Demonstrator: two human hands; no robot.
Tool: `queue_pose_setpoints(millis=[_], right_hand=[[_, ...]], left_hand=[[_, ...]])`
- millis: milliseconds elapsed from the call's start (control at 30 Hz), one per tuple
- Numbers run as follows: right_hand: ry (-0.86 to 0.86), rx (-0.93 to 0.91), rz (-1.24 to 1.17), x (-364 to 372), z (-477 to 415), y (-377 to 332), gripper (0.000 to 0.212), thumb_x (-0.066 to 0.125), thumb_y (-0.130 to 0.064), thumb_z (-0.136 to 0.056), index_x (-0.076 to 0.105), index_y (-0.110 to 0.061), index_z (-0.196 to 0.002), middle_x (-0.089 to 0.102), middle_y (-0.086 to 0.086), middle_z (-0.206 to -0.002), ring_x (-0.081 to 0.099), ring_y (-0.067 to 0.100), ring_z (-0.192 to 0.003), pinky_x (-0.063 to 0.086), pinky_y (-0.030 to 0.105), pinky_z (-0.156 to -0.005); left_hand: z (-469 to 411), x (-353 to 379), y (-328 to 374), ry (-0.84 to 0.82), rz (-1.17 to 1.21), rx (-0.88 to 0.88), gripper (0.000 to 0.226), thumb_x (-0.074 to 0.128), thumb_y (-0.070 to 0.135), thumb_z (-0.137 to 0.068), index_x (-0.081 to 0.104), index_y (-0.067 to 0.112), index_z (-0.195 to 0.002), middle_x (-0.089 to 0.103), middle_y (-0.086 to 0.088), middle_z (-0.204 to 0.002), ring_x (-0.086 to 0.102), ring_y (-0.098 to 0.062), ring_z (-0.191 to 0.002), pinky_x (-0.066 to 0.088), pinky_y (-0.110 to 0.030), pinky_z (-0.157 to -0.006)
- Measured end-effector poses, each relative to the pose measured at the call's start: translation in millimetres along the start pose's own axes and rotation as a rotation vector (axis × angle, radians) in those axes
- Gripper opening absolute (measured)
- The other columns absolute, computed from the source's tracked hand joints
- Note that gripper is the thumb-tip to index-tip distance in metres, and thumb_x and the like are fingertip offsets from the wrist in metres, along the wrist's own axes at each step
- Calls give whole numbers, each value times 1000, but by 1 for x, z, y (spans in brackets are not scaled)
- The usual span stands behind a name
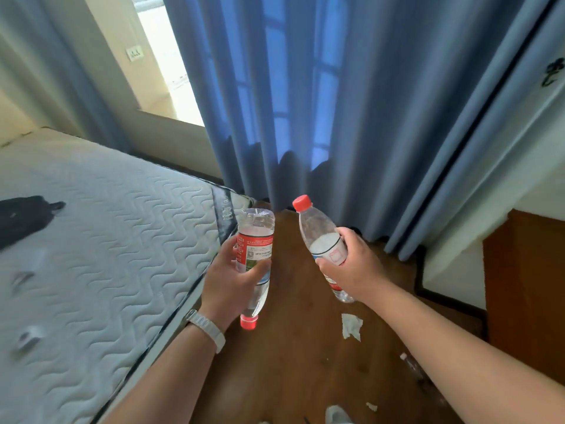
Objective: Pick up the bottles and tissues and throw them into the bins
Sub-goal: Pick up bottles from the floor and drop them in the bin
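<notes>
An upside-down red-label bottle (255, 255) is gripped by the left hand (232, 283), an upright red-capped bottle (321, 240) by the right hand (351, 264), above a floor tissue (351, 326).

Open passage: we found a strip of wooden floor (293, 362) running up the middle of the frame. Left bound: the mattress (91, 240), filling the lower left. Far bound: a blue curtain (305, 102) reaching down to the floor, upper centre. Right bound: a brown cabinet (526, 286) at the right edge. Loose on the strip we noted a crumpled tissue (351, 325), lower centre-right, and a small scrap (371, 407) near the bottom edge.
</notes>
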State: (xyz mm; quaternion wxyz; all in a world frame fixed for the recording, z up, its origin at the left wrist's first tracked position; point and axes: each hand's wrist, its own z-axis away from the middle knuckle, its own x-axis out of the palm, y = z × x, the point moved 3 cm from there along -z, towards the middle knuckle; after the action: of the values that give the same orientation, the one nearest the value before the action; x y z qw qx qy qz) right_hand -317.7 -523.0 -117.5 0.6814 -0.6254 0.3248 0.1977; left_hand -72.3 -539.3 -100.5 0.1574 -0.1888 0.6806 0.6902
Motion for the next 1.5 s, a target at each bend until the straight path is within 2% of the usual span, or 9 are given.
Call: queue_pose_setpoints(millis=[133,233,333,600,700,800,1033,1200,1500], right_hand=[[-129,-101,-26,1,-19,7,60,67,-53,-76,39,-36,-127,51,-12,-116,55,10,-99,55,33,-83],[-220,-183,-23,9,-27,4,61,67,-53,-77,38,-35,-128,50,-13,-117,55,11,-100,55,37,-85],[-308,-262,-45,23,-29,-9,61,66,-54,-77,37,-37,-128,48,-15,-116,55,12,-102,55,42,-85],[-549,-359,-163,67,-12,-58,62,68,-55,-71,44,-41,-126,58,-18,-116,57,4,-100,52,36,-86],[-617,-406,-143,83,4,-76,75,68,-59,-69,41,-36,-135,56,-15,-125,55,7,-111,50,39,-94],[-673,-465,-96,100,25,-95,82,66,-62,-69,36,-33,-140,52,-10,-135,51,11,-121,47,42,-98],[-802,-585,-45,140,111,-148,81,65,-62,-71,32,-36,-140,51,-11,-135,52,11,-118,48,39,-95],[-862,-690,-3,165,207,-184,76,65,-56,-75,31,-37,-140,50,-10,-135,53,12,-116,48,38,-92],[-944,-841,36,206,377,-235,75,67,-57,-74,34,-36,-138,52,-9,-128,54,13,-110,50,39,-89]], left_hand=[[16,5,7,119,-11,-71,45,80,39,-74,54,51,-108,65,33,-90,63,8,-83,56,-34,-80],[36,1,9,206,-37,-128,42,80,39,-75,51,55,-99,61,41,-89,61,12,-81,54,-30,-76],[60,-10,9,313,-56,-198,43,80,38,-76,49,52,-102,65,27,-88,61,11,-81,50,-22,-72],[121,-53,-5,560,-76,-356,53,82,34,-74,49,39,-116,61,22,-96,59,-2,-94,51,-31,-81],[146,-68,-9,628,-74,-385,54,81,33,-74,50,37,-118,60,21,-98,58,-2,-93,50,-33,-83],[174,-85,-11,688,-89,-400,52,81,33,-75,50,36,-117,60,22,-97,57,3,-91,46,-25,-79],[271,-134,-29,829,-19,-438,49,81,26,-76,53,31,-116,64,19,-94,58,16,-80,43,-4,-64],[367,-174,-55,944,39,-456,45,82,29,-74,52,44,-105,68,18,-94,64,6,-82,52,-27,-79],[536,-231,-94,1102,55,-479,45,80,33,-76,53,36,-112,67,18,-98,62,9,-86,49,-21,-77]])
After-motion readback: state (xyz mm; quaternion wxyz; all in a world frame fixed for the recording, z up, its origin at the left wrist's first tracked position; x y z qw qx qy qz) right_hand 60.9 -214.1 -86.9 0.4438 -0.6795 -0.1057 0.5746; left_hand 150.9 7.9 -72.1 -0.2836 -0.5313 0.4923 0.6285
